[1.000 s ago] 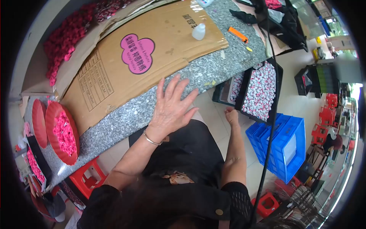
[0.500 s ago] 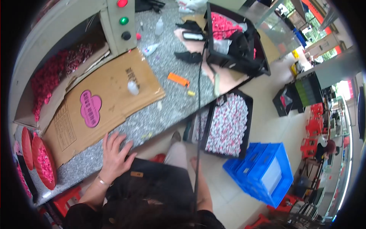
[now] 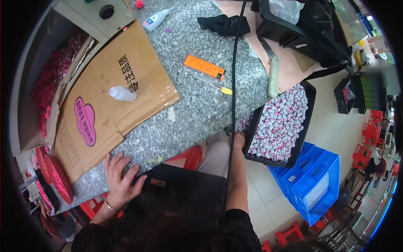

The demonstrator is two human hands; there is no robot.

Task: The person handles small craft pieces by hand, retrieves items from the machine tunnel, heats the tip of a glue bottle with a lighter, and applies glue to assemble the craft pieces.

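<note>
My left hand (image 3: 121, 178) rests on the front edge of the speckled grey table (image 3: 189, 122), its fingers spread and nothing in them. Beside it lies a flattened cardboard sheet (image 3: 109, 113) with a small white squeeze bottle (image 3: 122, 93) on it. My right arm reaches down past the table edge. The right hand (image 3: 239, 140) is at the left side of a black tray (image 3: 268, 161) filled with white and pink bead-like pieces (image 3: 279, 122). Its fingers are mostly hidden, so whether it grips the tray or anything else cannot be made out.
An orange, black-ended tool (image 3: 204, 67), a thin yellow-ended blade (image 3: 214, 85), a green-handled knife (image 3: 273, 77) and a glue bottle (image 3: 155, 19) lie on the table. A black cable (image 3: 234, 105) hangs across my view. Blue crates (image 3: 310, 180) stand on the floor.
My view has shifted and come closer to the table. My right hand has moved forward from beside my leg to the tray's left side. My left hand stays on the table edge.
</note>
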